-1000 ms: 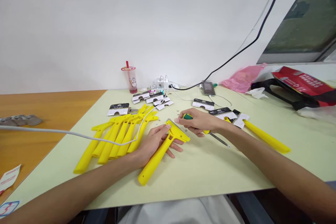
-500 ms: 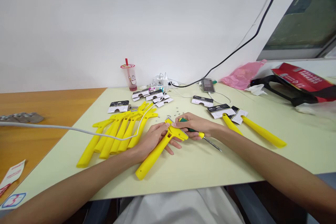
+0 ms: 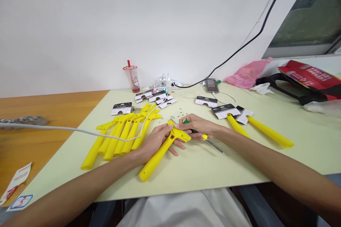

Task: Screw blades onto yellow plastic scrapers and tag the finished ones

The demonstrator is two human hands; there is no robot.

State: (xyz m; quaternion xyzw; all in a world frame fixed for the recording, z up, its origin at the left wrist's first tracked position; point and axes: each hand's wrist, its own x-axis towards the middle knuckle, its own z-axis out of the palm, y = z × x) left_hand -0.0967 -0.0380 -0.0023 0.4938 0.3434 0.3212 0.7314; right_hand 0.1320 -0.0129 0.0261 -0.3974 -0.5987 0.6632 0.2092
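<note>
A yellow scraper is tilted over the table's near side, its head up and its handle slanting down to the left. My left hand is closed around it near the head, thumb on top. My right hand holds a screwdriver with a green and yellow handle, the metal shaft pointing down to the right. The right thumb and fingertips also press on the scraper's head. Several yellow scraper handles lie side by side left of my hands. Small metal screws or nuts are scattered beyond my fingers.
Black-and-white cards lie behind the handles. On the right, two yellow scrapers sit with cards on them. A drink cup and a power strip stand by the wall. A white cable crosses the left. A red bag lies far right.
The camera view has shifted slightly. Both hands keep the same hold on the scraper and screwdriver, and nothing on the table has visibly moved.
</note>
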